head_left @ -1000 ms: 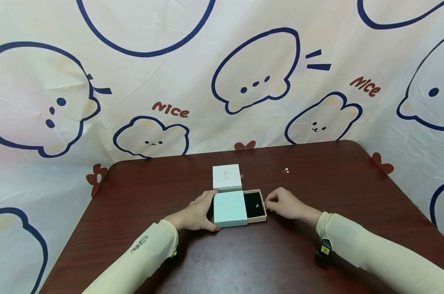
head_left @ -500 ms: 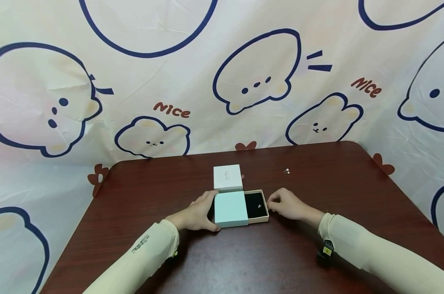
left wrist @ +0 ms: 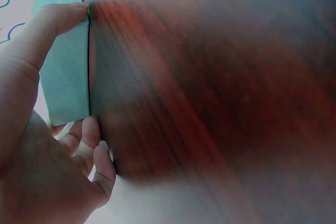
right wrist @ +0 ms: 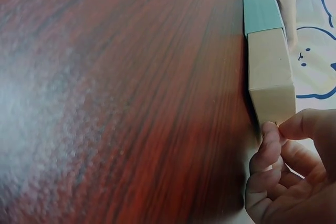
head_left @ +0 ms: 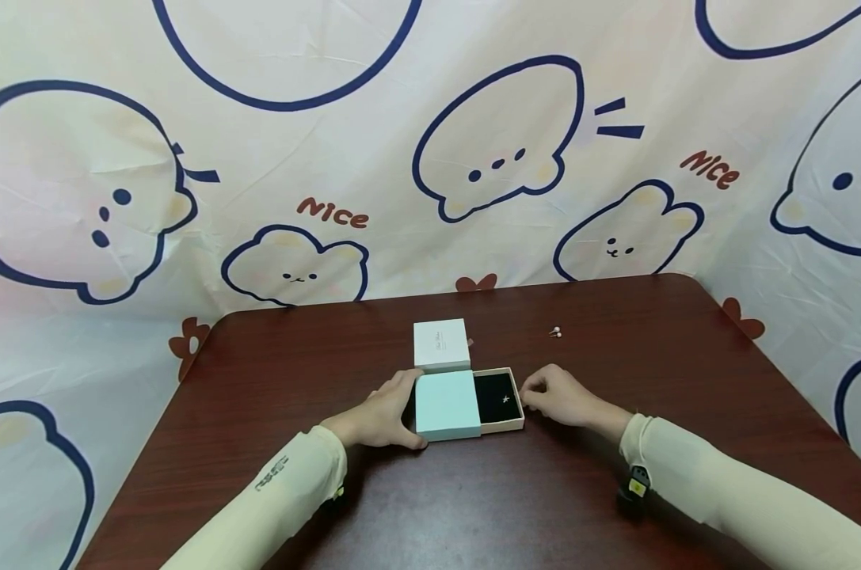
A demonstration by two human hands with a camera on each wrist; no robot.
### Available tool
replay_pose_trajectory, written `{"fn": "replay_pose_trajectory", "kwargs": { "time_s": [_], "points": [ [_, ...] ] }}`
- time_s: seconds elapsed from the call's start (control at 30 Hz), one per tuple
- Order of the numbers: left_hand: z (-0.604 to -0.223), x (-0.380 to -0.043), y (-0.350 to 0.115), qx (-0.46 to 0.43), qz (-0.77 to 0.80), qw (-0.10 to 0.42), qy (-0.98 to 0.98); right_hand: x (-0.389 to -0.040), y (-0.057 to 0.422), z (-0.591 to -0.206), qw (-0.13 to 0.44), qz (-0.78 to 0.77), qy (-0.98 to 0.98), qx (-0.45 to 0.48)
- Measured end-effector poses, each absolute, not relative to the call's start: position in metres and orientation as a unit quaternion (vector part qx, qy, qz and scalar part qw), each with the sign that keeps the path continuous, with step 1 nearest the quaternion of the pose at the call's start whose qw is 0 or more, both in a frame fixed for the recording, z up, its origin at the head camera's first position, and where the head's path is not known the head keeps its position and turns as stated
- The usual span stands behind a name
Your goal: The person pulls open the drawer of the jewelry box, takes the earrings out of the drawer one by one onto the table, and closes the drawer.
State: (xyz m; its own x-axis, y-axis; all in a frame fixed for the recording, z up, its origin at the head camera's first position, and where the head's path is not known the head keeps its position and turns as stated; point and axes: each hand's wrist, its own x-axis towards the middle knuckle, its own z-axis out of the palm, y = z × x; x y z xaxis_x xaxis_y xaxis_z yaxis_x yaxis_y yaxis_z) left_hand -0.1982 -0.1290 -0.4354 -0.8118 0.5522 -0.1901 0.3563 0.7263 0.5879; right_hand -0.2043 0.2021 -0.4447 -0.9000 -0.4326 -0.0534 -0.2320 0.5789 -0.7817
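A mint-green box sleeve (head_left: 447, 404) lies on the table with its cream drawer (right wrist: 270, 61) partly out to the right. On the drawer's black lining (head_left: 492, 401) sits a small, pale star-shaped piece of jewellery (head_left: 505, 399). My left hand (head_left: 382, 413) grips the sleeve at its left end, thumb (left wrist: 65, 17) along the near side and fingers curled at the end. My right hand (head_left: 560, 396) pinches at the drawer's outer end between thumb and index finger (right wrist: 270, 132). What exactly lies between those fingertips is mostly hidden.
Right behind the sleeve stands a white box (head_left: 440, 343) with fine printing on top. Two tiny earring-like pieces (head_left: 555, 332) lie farther back to the right on the dark wood table (head_left: 316, 348). A patterned cloth (head_left: 373, 158) hangs beyond the table's edge.
The drawer has slid a little farther right out of the sleeve, my right hand moving with it. My left hand and the sleeve stay in place.
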Motion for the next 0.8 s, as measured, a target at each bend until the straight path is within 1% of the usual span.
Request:
{"fn": "replay_pose_trajectory", "kwargs": {
  "time_s": [0.8],
  "points": [
    [-0.4356,-0.1987,-0.1289,0.247,0.271,0.180,0.913,-0.2036,0.2111,-0.4442,0.122,-0.420,0.881,-0.179]
  ]
}}
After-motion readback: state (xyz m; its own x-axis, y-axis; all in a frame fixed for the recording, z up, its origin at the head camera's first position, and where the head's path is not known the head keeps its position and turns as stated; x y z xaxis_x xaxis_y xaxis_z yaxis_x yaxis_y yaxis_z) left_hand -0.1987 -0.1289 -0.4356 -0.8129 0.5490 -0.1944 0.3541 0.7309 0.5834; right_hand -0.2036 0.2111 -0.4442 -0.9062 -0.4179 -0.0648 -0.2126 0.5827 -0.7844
